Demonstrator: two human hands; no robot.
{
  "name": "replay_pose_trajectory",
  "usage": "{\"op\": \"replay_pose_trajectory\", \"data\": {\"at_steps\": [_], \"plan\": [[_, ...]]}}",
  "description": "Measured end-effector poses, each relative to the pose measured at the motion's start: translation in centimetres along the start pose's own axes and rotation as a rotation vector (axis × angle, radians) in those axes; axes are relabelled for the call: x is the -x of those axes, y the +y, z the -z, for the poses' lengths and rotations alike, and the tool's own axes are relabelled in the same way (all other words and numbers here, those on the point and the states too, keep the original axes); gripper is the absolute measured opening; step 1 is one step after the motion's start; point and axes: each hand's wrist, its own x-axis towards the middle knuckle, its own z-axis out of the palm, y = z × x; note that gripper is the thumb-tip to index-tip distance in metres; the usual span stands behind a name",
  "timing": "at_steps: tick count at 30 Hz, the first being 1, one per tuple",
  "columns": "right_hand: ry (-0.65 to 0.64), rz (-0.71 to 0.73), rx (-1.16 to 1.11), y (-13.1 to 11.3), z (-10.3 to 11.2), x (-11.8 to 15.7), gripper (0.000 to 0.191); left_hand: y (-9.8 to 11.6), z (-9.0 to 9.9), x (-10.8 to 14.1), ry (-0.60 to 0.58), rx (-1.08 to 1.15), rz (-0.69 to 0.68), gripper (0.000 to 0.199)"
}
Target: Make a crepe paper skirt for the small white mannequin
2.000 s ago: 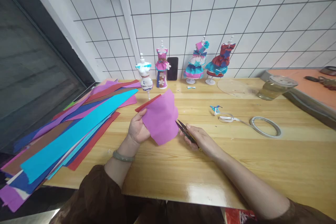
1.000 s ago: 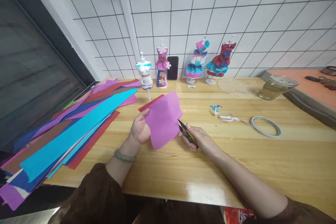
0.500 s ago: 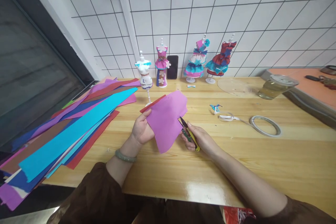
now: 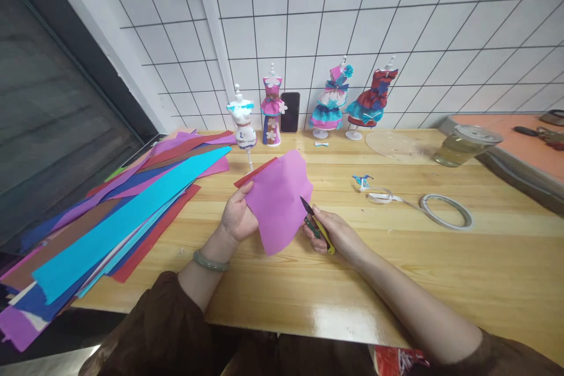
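Observation:
My left hand (image 4: 239,214) pinches a purple sheet of crepe-like paper (image 4: 279,205) by its left edge, holding it above the table. A strip of red paper (image 4: 258,171) shows behind its upper left edge. My right hand (image 4: 332,230) is closed around thread snips (image 4: 318,226) with yellow and dark green handles. Their dark blades lie at the right edge of the purple sheet, and the tip overlaps it. Just beyond the sheet stands a white mini dress form (image 4: 244,123) with a light blue band at the bust; the sheet hides its base.
Coloured paper strips (image 4: 132,211) are heaped at the left. Dressed mini forms (image 4: 326,103) and a phone (image 4: 289,112) stand by the tiled wall. To the right lie a tape roll (image 4: 446,211), a small blue bow (image 4: 362,181) and a lidded cup (image 4: 465,145).
The snips' blades have closed at the sheet's right edge. The purple sheet has shifted slightly up and left. Both hands otherwise stay in nearly the same place.

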Motion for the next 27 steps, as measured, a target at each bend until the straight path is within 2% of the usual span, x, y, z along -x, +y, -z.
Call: {"op": "replay_pose_trajectory", "data": {"at_steps": [7, 12, 17, 23, 27], "plan": [[0.044, 0.017, 0.032, -0.27, -0.13, -0.03, 0.04, 0.12, 0.13, 0.05, -0.021, -0.022, 0.0, 0.038], [0.021, 0.044, 0.103, -0.27, -0.32, 0.01, 0.042, 0.0, 0.26, -0.04, 0.007, -0.037, 0.004, 0.035], [0.054, 0.037, 0.067, -0.28, -0.14, 0.02, 0.042, 0.16, 0.39, -0.17, 0.019, -0.065, -0.012, 0.036], [0.076, 0.058, 0.191, 0.02, 0.21, -0.26, 0.044, -0.06, 0.3, -0.32, 0.052, -0.079, -0.054, 0.034], [0.081, 0.069, 0.183, 0.11, 0.27, -0.35, 0.044, -0.13, 0.09, -0.41, 0.08, -0.089, -0.074, 0.033]]}}
